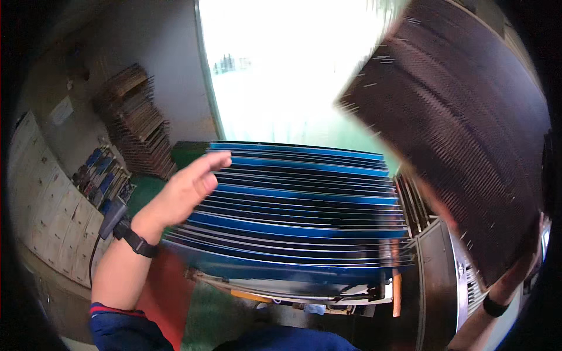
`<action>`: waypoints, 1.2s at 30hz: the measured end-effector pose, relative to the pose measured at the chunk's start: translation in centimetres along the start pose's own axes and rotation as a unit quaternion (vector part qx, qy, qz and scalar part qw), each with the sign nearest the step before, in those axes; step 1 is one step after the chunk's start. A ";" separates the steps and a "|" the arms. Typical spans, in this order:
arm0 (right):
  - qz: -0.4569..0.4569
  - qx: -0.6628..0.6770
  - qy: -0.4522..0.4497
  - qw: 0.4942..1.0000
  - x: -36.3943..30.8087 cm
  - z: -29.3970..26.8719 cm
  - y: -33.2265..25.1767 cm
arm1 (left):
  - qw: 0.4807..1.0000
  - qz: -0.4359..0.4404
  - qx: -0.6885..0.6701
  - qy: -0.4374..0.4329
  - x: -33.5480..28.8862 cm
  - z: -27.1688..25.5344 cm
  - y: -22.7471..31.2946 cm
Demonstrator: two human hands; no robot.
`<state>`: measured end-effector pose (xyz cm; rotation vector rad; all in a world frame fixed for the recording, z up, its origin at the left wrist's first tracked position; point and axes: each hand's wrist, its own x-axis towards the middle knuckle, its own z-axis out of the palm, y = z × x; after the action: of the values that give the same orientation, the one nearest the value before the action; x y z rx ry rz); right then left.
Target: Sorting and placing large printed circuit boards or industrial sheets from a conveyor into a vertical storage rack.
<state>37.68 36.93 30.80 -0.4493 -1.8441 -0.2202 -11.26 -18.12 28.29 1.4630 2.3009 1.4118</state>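
Observation:
A large dark brown board with a finely ridged face is tilted up on the right, smeared by motion. My right hand grips its lower right part; the board and blur hide most of the fingers. In the middle stands a row of thin, dark sheets with blue and pale edges, packed closely one behind another. My left hand is over the left end of that row, fingers stretched out and thumb slightly apart, holding nothing. I cannot tell whether it touches the sheets.
A tall stack of brown slatted pieces leans by the back left wall. Pale cabinets run along the left. A bright window lies behind the sheets. On the right is a grey metal cabinet. Red and green floor shows below.

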 end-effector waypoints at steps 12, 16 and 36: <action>0.338 0.618 -0.281 0.651 3.5 16.1 -28.3 | 0.839 -0.089 -0.495 0.207 -5.5 -4.0 0.1; 0.364 0.584 -0.329 0.647 2.1 17.6 -27.1 | 0.873 -0.143 -0.451 0.120 -4.9 -5.2 -1.2; 0.332 0.334 -0.525 0.709 2.5 25.7 -27.4 | 0.941 -0.306 -0.131 -0.065 -2.0 -5.9 -6.4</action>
<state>3.30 22.06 27.04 -0.7567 -2.4641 1.4521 -17.38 -24.27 26.31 0.6523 2.1060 1.3061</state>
